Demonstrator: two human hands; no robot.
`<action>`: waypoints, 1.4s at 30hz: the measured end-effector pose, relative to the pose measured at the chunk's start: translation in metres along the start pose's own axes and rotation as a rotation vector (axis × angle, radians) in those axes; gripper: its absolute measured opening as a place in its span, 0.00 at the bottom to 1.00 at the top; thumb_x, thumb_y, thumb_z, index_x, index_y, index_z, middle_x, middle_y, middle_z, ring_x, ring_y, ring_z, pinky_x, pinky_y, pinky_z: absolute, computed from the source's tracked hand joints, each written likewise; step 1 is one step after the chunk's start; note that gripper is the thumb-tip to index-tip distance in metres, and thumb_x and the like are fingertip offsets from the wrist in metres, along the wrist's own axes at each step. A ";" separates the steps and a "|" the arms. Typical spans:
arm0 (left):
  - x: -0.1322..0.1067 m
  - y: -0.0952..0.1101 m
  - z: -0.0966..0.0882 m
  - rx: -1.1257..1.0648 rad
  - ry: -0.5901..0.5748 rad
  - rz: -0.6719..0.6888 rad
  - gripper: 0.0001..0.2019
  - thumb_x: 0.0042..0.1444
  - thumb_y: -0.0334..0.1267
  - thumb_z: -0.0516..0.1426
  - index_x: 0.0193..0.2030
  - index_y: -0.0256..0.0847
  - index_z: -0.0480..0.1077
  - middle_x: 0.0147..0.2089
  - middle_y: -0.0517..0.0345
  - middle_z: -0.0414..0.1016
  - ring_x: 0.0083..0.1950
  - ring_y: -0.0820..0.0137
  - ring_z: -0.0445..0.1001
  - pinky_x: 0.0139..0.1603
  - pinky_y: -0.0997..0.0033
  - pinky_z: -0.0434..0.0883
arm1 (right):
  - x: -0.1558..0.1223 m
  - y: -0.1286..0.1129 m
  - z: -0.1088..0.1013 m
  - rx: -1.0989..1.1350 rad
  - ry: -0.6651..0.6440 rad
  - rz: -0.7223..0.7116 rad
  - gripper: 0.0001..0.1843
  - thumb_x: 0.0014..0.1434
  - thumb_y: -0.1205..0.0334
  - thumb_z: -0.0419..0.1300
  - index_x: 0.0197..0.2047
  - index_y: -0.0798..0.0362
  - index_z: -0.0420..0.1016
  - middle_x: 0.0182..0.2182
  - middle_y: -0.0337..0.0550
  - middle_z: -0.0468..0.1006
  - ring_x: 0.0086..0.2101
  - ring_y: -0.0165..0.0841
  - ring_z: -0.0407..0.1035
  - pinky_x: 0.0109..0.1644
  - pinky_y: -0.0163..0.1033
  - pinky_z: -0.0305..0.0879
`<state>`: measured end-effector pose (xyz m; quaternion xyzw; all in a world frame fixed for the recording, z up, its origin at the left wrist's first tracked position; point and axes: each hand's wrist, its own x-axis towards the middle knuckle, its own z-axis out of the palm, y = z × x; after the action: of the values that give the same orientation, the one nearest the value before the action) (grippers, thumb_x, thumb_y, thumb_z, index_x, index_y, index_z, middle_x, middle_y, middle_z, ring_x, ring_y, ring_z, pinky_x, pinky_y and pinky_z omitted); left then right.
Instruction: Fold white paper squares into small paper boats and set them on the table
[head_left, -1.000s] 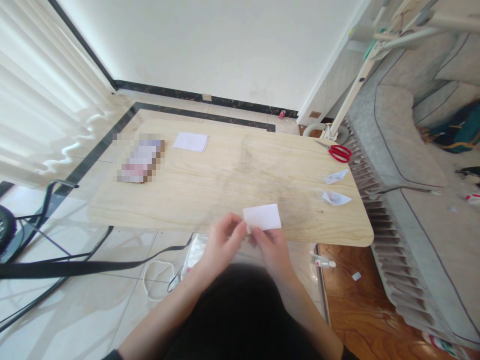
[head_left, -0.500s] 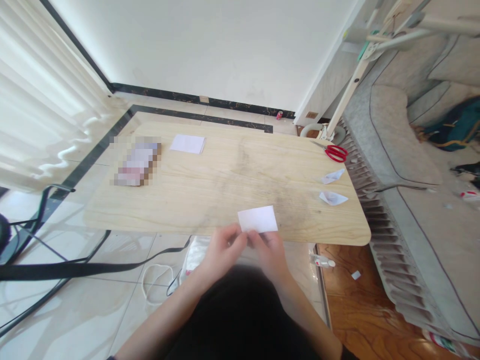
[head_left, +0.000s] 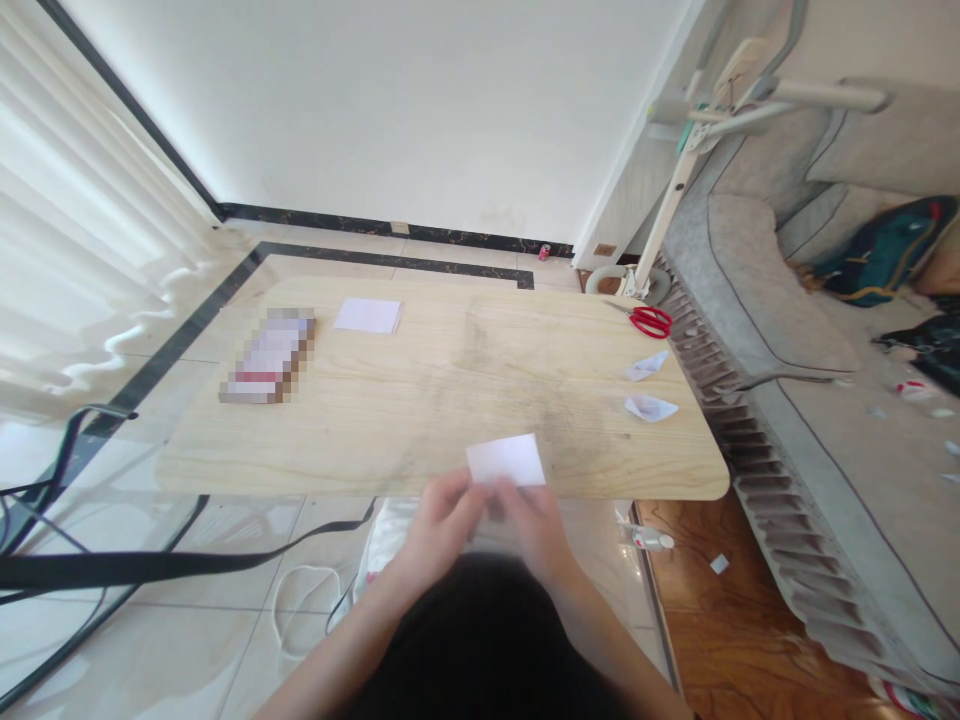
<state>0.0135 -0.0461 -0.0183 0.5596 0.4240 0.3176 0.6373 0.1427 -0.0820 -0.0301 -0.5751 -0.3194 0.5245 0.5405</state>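
Observation:
A small white rectangle of paper (head_left: 507, 458) is held at the table's near edge, tilted up from the tabletop. My left hand (head_left: 448, 510) pinches its lower left corner between thumb and fingers. At the bottom edge, my right hand (head_left: 527, 515) grips the same paper, its thumb on the near side and the other fingers mostly hidden behind. To the right on the tabletop lie two folded paper boats, one nearer (head_left: 651, 408) and one farther (head_left: 646, 366). Beyond them rest red-handled scissors (head_left: 649, 320), blades pointing left.
The pale wooden table (head_left: 360, 400) also bears a stack of white paper (head_left: 368, 315) and a pixelated box-like object (head_left: 268, 358) at left. A grey sofa (head_left: 817, 450) stands close on the right. A black strap (head_left: 187, 565) crosses the lower left, above the tiled floor.
The view has shifted, so the whole table sits lower in the picture. Both hands keep their hold on the paper, with little change in its pose.

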 end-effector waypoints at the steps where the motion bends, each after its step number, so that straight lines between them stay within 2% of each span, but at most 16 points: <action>1: 0.000 -0.001 -0.001 0.016 -0.004 0.020 0.19 0.62 0.43 0.52 0.21 0.39 0.66 0.17 0.65 0.60 0.22 0.75 0.60 0.26 0.75 0.61 | 0.000 0.001 -0.001 -0.001 0.011 0.003 0.23 0.56 0.44 0.62 0.21 0.56 0.76 0.17 0.41 0.72 0.21 0.31 0.65 0.26 0.36 0.63; 5: -0.003 -0.003 -0.004 0.040 -0.026 0.048 0.21 0.61 0.43 0.52 0.17 0.39 0.61 0.17 0.63 0.60 0.22 0.75 0.59 0.25 0.75 0.60 | -0.001 0.003 -0.004 -0.007 0.070 0.003 0.22 0.54 0.44 0.64 0.23 0.56 0.76 0.18 0.42 0.73 0.21 0.31 0.66 0.25 0.36 0.62; 14: -0.006 -0.009 0.002 0.036 0.016 0.033 0.25 0.62 0.53 0.52 0.20 0.38 0.66 0.16 0.64 0.58 0.20 0.76 0.57 0.23 0.75 0.56 | -0.004 0.002 0.001 0.002 0.070 -0.023 0.24 0.54 0.43 0.63 0.22 0.56 0.73 0.16 0.39 0.69 0.20 0.29 0.62 0.22 0.35 0.59; 24: -0.009 -0.007 -0.002 0.032 0.006 0.064 0.26 0.62 0.50 0.53 0.16 0.38 0.64 0.15 0.64 0.60 0.20 0.76 0.58 0.23 0.76 0.57 | -0.004 0.005 0.005 0.084 0.036 -0.034 0.24 0.52 0.41 0.65 0.22 0.56 0.74 0.16 0.39 0.69 0.20 0.29 0.63 0.22 0.35 0.60; 29: -0.009 -0.005 0.000 -0.006 0.012 0.057 0.24 0.63 0.49 0.53 0.17 0.38 0.65 0.15 0.64 0.60 0.19 0.76 0.58 0.24 0.75 0.58 | -0.003 0.007 0.003 0.098 0.015 -0.020 0.24 0.51 0.41 0.66 0.24 0.57 0.76 0.18 0.41 0.72 0.21 0.30 0.65 0.24 0.35 0.62; 37: -0.013 0.001 0.004 0.004 0.031 0.098 0.24 0.62 0.45 0.52 0.15 0.39 0.60 0.14 0.65 0.58 0.19 0.77 0.56 0.25 0.76 0.58 | -0.008 0.011 0.001 0.101 0.025 -0.002 0.26 0.51 0.39 0.65 0.22 0.57 0.75 0.17 0.41 0.71 0.21 0.31 0.66 0.25 0.35 0.63; 42: -0.012 0.001 0.000 -0.001 -0.031 0.086 0.24 0.61 0.47 0.53 0.16 0.38 0.61 0.17 0.64 0.62 0.21 0.77 0.58 0.25 0.77 0.58 | -0.010 0.006 0.002 0.046 0.049 -0.064 0.26 0.52 0.40 0.64 0.22 0.56 0.74 0.17 0.39 0.70 0.20 0.29 0.64 0.23 0.34 0.62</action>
<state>0.0087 -0.0562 -0.0155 0.5819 0.3896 0.3362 0.6297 0.1376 -0.0918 -0.0335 -0.5646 -0.3122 0.5001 0.5776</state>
